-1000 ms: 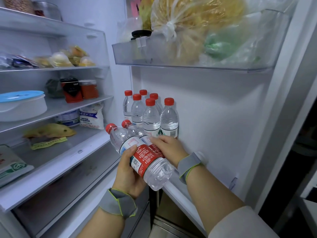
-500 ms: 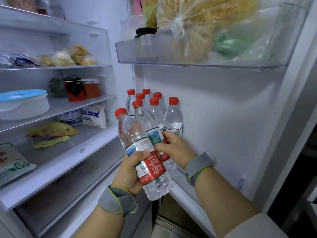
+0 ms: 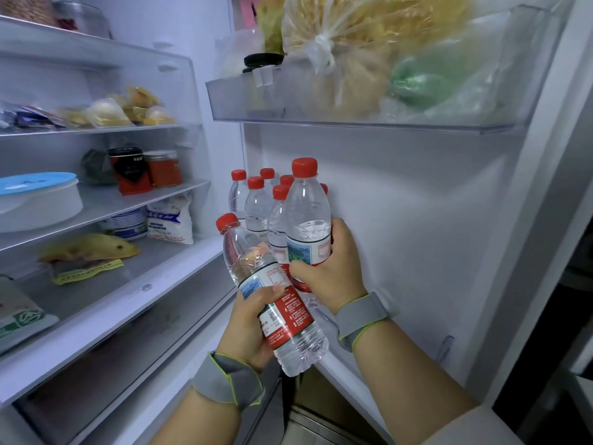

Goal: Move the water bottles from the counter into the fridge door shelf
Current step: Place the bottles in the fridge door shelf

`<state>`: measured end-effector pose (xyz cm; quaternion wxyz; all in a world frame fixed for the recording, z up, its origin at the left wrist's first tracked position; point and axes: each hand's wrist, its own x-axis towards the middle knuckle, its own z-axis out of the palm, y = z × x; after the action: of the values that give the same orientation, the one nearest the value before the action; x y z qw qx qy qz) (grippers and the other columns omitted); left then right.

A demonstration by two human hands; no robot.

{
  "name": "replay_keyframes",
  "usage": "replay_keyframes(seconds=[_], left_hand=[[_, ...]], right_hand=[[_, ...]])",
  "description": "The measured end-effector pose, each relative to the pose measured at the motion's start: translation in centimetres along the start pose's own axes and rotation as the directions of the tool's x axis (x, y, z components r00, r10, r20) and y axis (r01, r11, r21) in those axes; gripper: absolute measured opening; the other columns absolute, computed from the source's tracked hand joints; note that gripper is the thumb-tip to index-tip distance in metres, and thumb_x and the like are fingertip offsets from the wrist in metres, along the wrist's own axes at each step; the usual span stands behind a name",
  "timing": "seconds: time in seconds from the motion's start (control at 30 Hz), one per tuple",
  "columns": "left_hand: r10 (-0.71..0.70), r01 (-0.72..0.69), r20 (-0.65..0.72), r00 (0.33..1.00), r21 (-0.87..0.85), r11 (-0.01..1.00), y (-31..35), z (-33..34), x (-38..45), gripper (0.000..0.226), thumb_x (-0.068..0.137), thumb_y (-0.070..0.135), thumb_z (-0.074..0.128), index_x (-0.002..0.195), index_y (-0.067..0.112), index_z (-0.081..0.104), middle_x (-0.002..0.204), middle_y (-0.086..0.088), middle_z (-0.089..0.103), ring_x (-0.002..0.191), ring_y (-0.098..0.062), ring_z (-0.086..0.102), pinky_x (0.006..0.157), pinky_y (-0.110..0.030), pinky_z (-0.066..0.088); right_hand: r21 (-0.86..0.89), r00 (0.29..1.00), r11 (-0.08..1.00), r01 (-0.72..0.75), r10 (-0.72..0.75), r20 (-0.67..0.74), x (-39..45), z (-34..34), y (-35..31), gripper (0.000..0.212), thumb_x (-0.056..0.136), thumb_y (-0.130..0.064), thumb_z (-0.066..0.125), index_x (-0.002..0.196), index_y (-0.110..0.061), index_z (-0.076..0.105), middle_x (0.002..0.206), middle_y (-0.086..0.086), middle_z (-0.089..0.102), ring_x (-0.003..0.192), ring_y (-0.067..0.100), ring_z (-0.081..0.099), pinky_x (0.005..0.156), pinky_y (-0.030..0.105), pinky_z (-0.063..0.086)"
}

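Bottles [image 3: 256, 203] crowd door shelf [image 3: 340, 367]; right hand [image 3: 333, 271] grips upright bottle [image 3: 308, 220]; left hand [image 3: 253, 322] grips tilted bottle [image 3: 272, 297].

Rear bottles [image 3: 238, 195] half-hidden behind front ones; door shelf [image 3: 324, 367] floor unseen (labels too blurred for reading)

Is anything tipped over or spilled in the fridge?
Nothing is spilled. The only tilted thing is the bottle in the left hand, leaning with its red cap up and left because it is being held. The right hand holds its bottle upright beside the standing bottles.
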<state>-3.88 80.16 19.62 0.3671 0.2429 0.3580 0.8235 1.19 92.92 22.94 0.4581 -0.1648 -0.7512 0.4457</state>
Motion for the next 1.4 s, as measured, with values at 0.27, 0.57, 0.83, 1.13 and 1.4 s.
replay_keyframes(seconds=[0.27, 0.57, 0.83, 1.13, 1.4], left_hand=[[-0.017, 0.017, -0.017, 1.000, 0.039, 0.999, -0.5, 0.1, 0.4, 0.090, 0.044, 0.017, 0.086, 0.125, 0.000, 0.050, 0.085, -0.016, 0.069, 0.071, -0.029, 0.069, 0.062, -0.041, 0.059], [-0.036, 0.037, -0.027, 0.999, 0.031, 0.999, -1.0, 0.2, 0.7, 0.081, 0.052, 0.016, 0.077, 0.126, -0.003, 0.049, 0.084, -0.019, 0.068, 0.069, -0.030, 0.068, 0.063, -0.041, 0.060], [-0.059, 0.060, -0.034, 0.998, 0.036, 0.998, -1.1, -0.1, 1.0, 0.078, 0.052, 0.016, 0.078, 0.123, -0.001, 0.051, 0.085, -0.020, 0.067, 0.071, -0.032, 0.068, 0.067, -0.043, 0.060], [-0.073, 0.075, -0.044, 0.996, 0.047, 0.996, -0.7, 0.2, 0.8, 0.076, 0.046, 0.015, 0.077, 0.117, -0.001, 0.053, 0.077, -0.016, 0.071, 0.064, -0.026, 0.070, 0.055, -0.037, 0.060], [-0.073, 0.077, -0.065, 0.995, 0.059, 0.995, -1.1, 0.0, 0.9, 0.093, 0.047, 0.015, 0.078, 0.133, -0.004, 0.045, 0.085, -0.019, 0.070, 0.069, -0.029, 0.070, 0.058, -0.040, 0.060]], right_hand=[[-0.045, 0.988, 0.999, -0.014, 0.007, -0.153, 0.4, -0.3, 0.5, 0.066, 0.047, -0.038, 0.078, 0.107, -0.029, 0.051, 0.105, -0.003, 0.062, 0.094, 0.018, 0.065, 0.076, 0.040, 0.060], [-0.134, 0.992, 0.985, -0.106, 0.095, -0.084, 0.2, -0.2, 1.5, 0.061, 0.046, -0.033, 0.082, 0.100, -0.028, 0.055, 0.100, -0.003, 0.067, 0.085, 0.016, 0.068, 0.072, 0.039, 0.061], [-0.268, 0.979, 0.945, -0.190, 0.203, 0.022, 0.1, -0.4, 1.8, 0.052, 0.054, -0.024, 0.088, 0.096, -0.022, 0.056, 0.095, -0.003, 0.068, 0.082, 0.018, 0.067, 0.056, 0.019, 0.047], [-0.416, 0.920, 0.869, -0.268, 0.359, 0.156, 0.4, -1.2, 2.4, 0.049, 0.059, -0.037, 0.087, 0.099, -0.019, 0.066, 0.096, -0.006, 0.072, 0.082, 0.011, 0.067, 0.070, 0.023, 0.053], [-0.431, 0.797, 0.804, -0.411, 0.546, 0.258, 0.4, -1.5, 2.9, 0.036, 0.067, -0.036, 0.082, 0.099, -0.023, 0.073, 0.094, -0.002, 0.075, 0.070, 0.011, 0.068, 0.067, 0.033, 0.062]])
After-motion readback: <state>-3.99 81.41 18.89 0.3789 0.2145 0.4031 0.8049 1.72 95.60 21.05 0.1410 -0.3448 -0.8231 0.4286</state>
